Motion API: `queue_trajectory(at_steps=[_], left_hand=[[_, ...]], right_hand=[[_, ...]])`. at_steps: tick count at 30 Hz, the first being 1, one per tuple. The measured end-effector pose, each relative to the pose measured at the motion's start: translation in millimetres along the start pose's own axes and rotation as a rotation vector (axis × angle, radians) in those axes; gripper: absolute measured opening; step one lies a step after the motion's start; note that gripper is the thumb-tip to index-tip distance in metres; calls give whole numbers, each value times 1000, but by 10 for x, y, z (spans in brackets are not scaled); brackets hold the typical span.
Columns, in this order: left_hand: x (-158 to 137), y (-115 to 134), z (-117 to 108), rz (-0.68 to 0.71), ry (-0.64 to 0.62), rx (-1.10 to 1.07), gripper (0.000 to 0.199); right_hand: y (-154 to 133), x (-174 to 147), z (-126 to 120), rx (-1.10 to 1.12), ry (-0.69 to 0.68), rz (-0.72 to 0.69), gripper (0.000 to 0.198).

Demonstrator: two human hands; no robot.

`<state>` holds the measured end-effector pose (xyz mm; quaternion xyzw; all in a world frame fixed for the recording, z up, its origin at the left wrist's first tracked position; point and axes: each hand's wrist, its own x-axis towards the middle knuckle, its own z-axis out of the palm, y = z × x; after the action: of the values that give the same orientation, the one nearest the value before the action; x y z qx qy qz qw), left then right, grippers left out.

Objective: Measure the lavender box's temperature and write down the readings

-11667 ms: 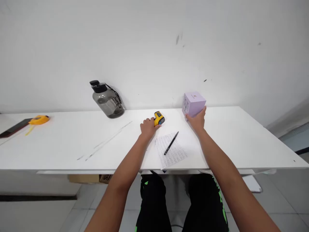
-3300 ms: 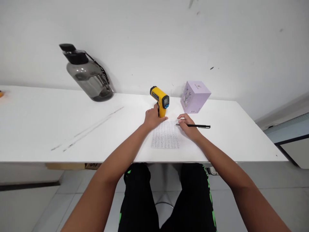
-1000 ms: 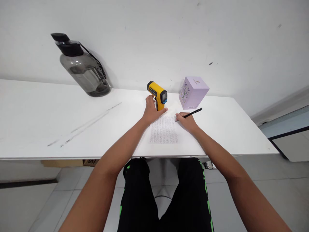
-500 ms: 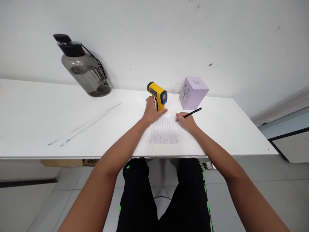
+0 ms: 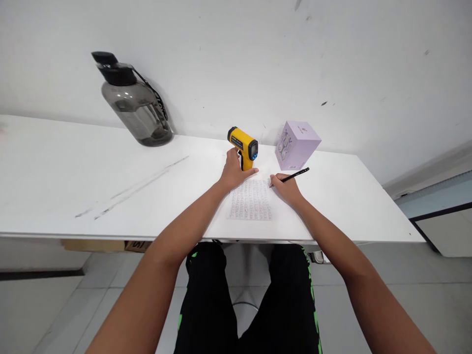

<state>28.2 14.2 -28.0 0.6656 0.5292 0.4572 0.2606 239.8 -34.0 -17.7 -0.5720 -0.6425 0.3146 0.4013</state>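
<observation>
Left hand (image 5: 231, 172): fingers wrapped on yellow IR thermometer (image 5: 244, 146) grip, upright. Right hand (image 5: 287, 187): fingers pinch black pen (image 5: 294, 175), tip on written sheet (image 5: 250, 198). Tabletop (image 5: 73, 187).

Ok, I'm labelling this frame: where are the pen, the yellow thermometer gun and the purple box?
pen (image 5: 295, 174), head view, middle of its black barrel.
yellow thermometer gun (image 5: 241, 139), head view, top of its yellow body.
purple box (image 5: 295, 153), head view, front face.
</observation>
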Motion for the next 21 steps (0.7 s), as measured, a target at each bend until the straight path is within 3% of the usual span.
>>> queue_trajectory(at_steps=[8, 21], left_hand=[[6, -5, -6, 8, -24, 14, 84], [9, -3, -9, -29, -52, 21, 86]], right_hand=[[21, -28, 8, 26, 70, -25, 37], [35, -29, 22, 10, 43, -25, 38]])
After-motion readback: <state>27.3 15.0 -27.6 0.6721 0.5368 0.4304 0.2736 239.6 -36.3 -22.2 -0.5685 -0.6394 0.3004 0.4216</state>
